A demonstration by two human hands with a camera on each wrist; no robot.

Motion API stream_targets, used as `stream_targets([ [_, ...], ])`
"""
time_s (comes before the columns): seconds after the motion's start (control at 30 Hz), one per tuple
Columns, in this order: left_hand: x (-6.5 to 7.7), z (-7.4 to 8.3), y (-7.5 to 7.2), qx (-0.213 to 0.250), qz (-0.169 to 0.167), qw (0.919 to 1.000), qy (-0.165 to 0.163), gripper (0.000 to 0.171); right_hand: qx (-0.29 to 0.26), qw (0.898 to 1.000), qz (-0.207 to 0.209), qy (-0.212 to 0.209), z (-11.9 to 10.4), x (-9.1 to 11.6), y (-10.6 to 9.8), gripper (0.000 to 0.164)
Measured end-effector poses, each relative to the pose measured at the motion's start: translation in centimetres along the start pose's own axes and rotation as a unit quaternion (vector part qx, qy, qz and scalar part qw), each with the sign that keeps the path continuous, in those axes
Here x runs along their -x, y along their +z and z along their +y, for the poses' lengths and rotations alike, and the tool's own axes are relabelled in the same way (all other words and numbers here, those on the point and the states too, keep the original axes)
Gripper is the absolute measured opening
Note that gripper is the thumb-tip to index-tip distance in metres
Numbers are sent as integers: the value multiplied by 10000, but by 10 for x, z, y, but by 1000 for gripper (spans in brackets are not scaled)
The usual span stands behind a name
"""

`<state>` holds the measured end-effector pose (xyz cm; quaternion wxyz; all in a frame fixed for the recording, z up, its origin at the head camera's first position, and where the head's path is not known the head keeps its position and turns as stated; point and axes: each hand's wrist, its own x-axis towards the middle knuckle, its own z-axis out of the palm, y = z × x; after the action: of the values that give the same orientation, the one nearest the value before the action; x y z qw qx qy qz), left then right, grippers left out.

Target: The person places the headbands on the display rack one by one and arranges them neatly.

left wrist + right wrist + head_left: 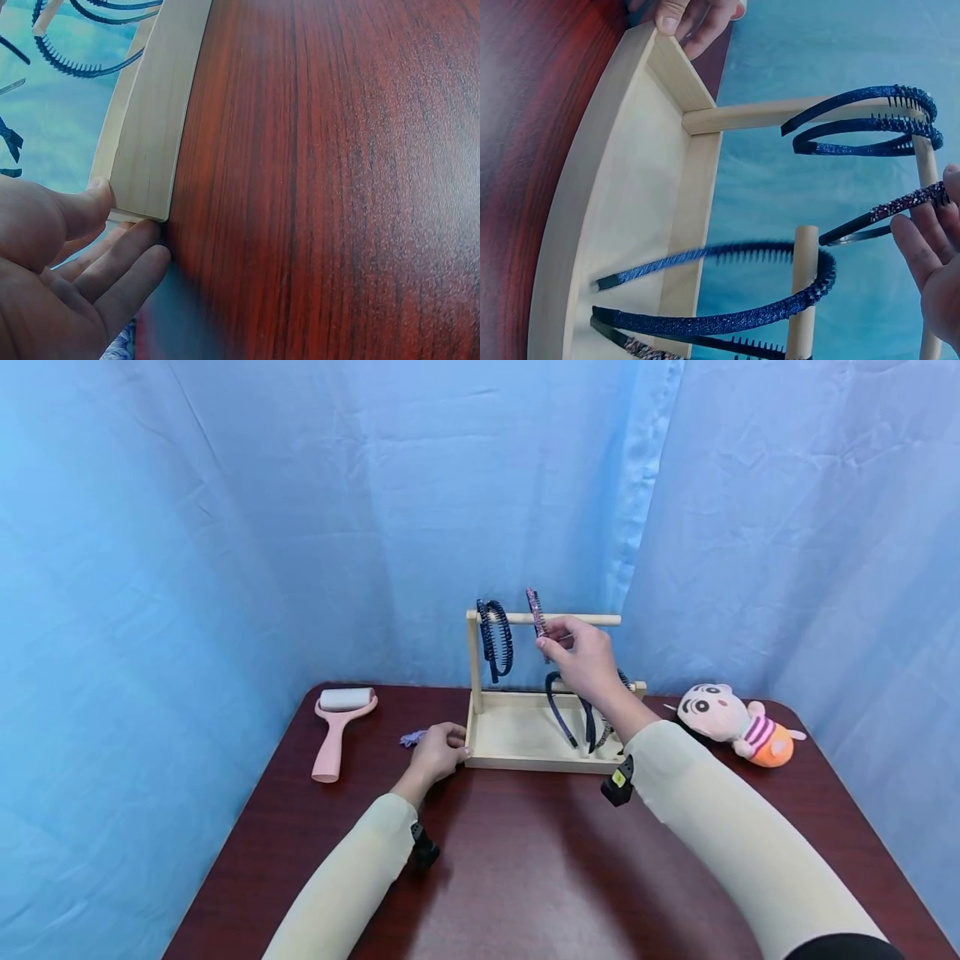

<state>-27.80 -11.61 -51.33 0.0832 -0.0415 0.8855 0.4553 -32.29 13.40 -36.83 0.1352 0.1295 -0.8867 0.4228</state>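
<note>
A wooden headband rack (510, 731) has a tray base, a high rod and a lower rod. My left hand (437, 752) grips the tray's front left corner, thumb and fingers on its end wall. At the high rod, my right hand (588, 662) pinches a pink glittery headband (535, 608) with comb teeth. Two dark blue headbands (847, 97) hang near that rod's left end. On the lower rod hang more headbands (705, 322), dark blue ones and a speckled one, their ends down in the tray; my forearm partly hides them in the head view.
Left on the dark red table (525, 843) lies a pink-handled lint roller (333, 735). A small purple scrunchie-like cloth (412, 738) lies beside my left hand. A plush doll (735, 727) rests on the right. Blue curtains (420, 510) hang right behind the rack.
</note>
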Motion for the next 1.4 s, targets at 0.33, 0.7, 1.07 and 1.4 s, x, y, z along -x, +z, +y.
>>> stream_targets([
  [0.33,-3,-1,0,-24,-21,10000,67,35,-306,9989,-248,254,-8,-6,12,29],
  [0.7,-3,0,0,-59,-40,9999,141,36,-348,9980,-270,452,-2,-6,23,30],
  [1.07,-5,-1,3,-85,-15,9999,124,35,-382,9973,-331,534,5,-1,27,34],
  [1.4,-5,-1,3,-60,-3,9999,116,35,-490,9965,-370,569,2,3,17,41],
])
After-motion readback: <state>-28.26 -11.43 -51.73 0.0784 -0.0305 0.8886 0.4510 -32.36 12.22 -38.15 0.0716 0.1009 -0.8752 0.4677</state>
